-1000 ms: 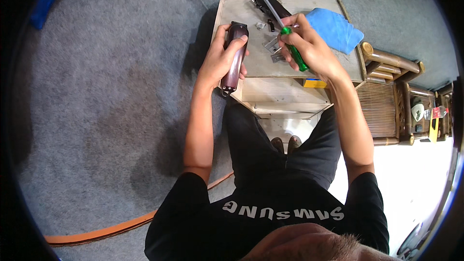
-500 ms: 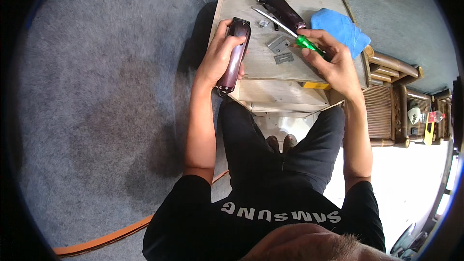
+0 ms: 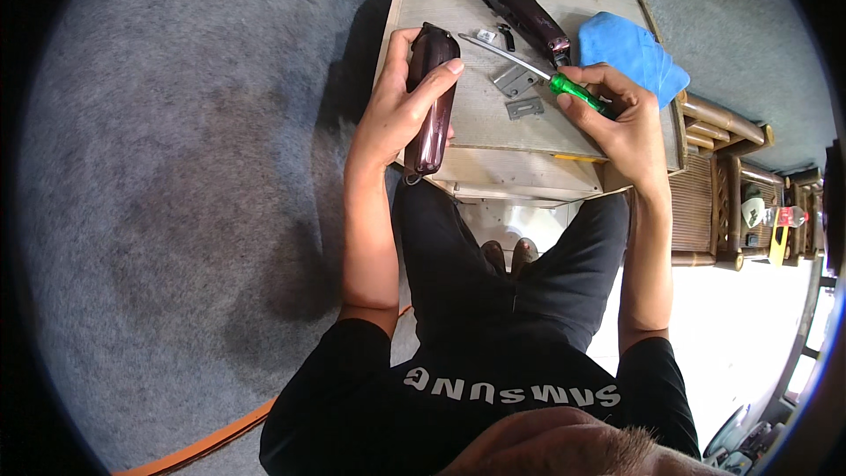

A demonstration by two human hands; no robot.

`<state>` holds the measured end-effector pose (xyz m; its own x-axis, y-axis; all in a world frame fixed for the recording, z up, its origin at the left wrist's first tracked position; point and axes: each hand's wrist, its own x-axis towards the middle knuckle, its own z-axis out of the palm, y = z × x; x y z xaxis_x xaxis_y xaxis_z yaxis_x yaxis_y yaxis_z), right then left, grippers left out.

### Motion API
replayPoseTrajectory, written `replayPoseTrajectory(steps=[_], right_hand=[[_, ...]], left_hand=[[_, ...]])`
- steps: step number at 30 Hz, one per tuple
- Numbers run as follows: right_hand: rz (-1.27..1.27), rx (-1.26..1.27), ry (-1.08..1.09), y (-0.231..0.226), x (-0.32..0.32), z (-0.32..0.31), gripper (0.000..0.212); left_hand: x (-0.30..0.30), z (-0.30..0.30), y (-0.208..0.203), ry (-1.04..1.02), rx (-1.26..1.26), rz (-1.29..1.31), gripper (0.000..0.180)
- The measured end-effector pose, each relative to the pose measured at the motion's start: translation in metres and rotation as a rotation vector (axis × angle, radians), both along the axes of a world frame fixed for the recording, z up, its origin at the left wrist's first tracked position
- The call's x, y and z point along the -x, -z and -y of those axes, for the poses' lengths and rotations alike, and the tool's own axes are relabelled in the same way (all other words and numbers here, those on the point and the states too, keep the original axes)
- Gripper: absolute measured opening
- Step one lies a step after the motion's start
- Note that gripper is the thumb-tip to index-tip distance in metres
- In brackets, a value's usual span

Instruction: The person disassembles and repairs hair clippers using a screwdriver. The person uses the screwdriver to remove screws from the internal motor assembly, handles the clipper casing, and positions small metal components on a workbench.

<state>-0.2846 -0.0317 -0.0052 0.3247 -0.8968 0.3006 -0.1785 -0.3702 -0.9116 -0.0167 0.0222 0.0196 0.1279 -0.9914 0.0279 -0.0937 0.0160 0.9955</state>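
Note:
My left hand [image 3: 398, 110] is wrapped round a dark maroon hair clipper [image 3: 432, 115], held upright over the left side of the small wooden table [image 3: 493, 132]. My right hand [image 3: 621, 119] grips the green handle of a screwdriver [image 3: 577, 92]. Its metal shaft points up and left, the tip close to the clipper's top end but apart from it. Beneath the shaft lie two flat metal clipper blades, a larger blade [image 3: 515, 82] and a smaller blade [image 3: 525, 107]. A second maroon clipper [image 3: 527, 16] rests at the back of the table.
A blue cloth [image 3: 630, 53] lies at the table's right edge. Near the second clipper are a small black part [image 3: 506, 37] and a small clear packet [image 3: 486, 36]. Something yellow [image 3: 577, 158] shows in the open shelf below. Bamboo furniture [image 3: 696, 203] stands to the right.
The clipper in my left hand has rolled in the grip, and my thumb now lies across its upper edge. The screwdriver has shifted slightly right and down, its tip now nearer the clipper's top.

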Motion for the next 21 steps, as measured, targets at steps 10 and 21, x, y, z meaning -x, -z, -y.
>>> replayPoseTrajectory(steps=[10,21], right_hand=[[-0.020,0.030,-0.008,-0.0011,0.0001,-0.0010,0.029],[0.010,0.061,-0.035,0.0029,-0.0004,0.0020,0.029]], left_hand=[[0.0007,0.0014,0.0006,-0.014,0.032,0.022,0.048],[0.0016,0.0005,-0.0001,-0.012,0.030,0.053,0.048]])
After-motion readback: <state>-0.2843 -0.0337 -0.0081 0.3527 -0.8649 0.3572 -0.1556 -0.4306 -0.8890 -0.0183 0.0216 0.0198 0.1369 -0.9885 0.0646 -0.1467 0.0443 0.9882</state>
